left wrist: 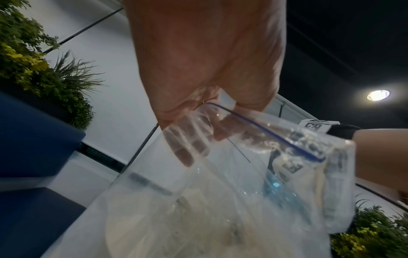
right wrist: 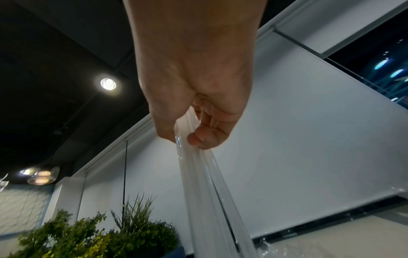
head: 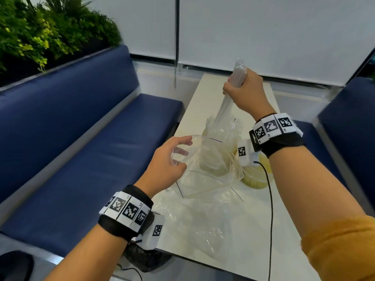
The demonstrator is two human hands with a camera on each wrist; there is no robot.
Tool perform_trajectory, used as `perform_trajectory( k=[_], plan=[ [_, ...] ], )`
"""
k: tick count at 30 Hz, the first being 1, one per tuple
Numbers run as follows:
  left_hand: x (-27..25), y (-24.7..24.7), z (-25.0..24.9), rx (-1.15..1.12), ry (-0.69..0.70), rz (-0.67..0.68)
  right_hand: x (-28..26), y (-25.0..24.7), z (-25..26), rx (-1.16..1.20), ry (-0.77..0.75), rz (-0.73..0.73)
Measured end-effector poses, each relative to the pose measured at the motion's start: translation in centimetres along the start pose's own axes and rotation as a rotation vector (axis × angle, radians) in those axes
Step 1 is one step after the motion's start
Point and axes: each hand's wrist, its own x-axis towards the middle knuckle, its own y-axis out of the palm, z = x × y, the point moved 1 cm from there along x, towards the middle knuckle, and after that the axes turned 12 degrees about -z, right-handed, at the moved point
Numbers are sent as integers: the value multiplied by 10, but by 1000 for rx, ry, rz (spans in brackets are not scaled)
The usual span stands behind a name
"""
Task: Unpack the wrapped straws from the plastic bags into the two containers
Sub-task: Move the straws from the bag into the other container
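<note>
My left hand [head: 178,157] pinches the open mouth of a clear zip bag [head: 203,179] with a blue seal line, held just above the white table [head: 259,240]. In the left wrist view my fingers [left wrist: 189,150] show through the bag's plastic [left wrist: 220,192]. My right hand [head: 241,92] is raised over the far part of the table and grips a bundle of wrapped straws [head: 225,106], whose lower ends hang toward crumpled plastic. The right wrist view shows this fist [right wrist: 192,132] around the straws [right wrist: 205,192]. A yellowish container [head: 255,179] stands under my right wrist; another [head: 213,169] shows through the bag.
Crumpled clear plastic bags [head: 192,220] lie on the near part of the table. A blue bench [head: 81,159] runs along the left, another blue seat [head: 349,118] stands at the right. A black cable [head: 269,199] hangs from my right wrist. A blind cord [head: 175,57] hangs at the window.
</note>
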Motion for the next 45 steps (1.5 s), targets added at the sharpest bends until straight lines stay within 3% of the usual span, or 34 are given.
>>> perform_trajectory(
  k=[5, 8, 13, 19, 22, 24, 27, 29, 31, 37, 40, 42, 45],
  plan=[
    [2, 1, -1, -14, -9, 4, -1, 3, -24, -41, 72, 145],
    [2, 0, -1, -19, -3, 2, -4, 6, -34, 56, 171, 111],
    [0, -1, -2, -29, 10, 32, -20, 19, -48, -8, 92, 69],
    [1, -1, -5, -34, 22, 56, -38, 28, -71, -119, 118, 73],
    [3, -4, -7, -30, 23, 51, -28, 22, -63, -113, 56, 20],
    [4, -6, -6, -26, 14, 40, -23, 13, -53, 14, 15, -67],
    [3, -6, -6, -17, 3, 32, -14, 8, -47, 15, -179, -108],
    [2, -5, -7, -13, 3, 33, -9, 12, -48, -200, -359, 4],
    [2, -5, -7, -12, -4, 31, -12, 19, -54, -405, -437, 134],
    [2, -3, -7, -8, -10, 27, -35, 31, -66, -563, -488, 355],
    [2, -1, -7, -13, -12, 22, -43, 37, -76, -691, -512, 538],
    [2, 0, -7, -15, -11, 26, -53, 44, -84, -801, -483, 666],
    [2, -1, -7, -18, -6, 33, -56, 48, -87, -806, -382, 730]
  ],
)
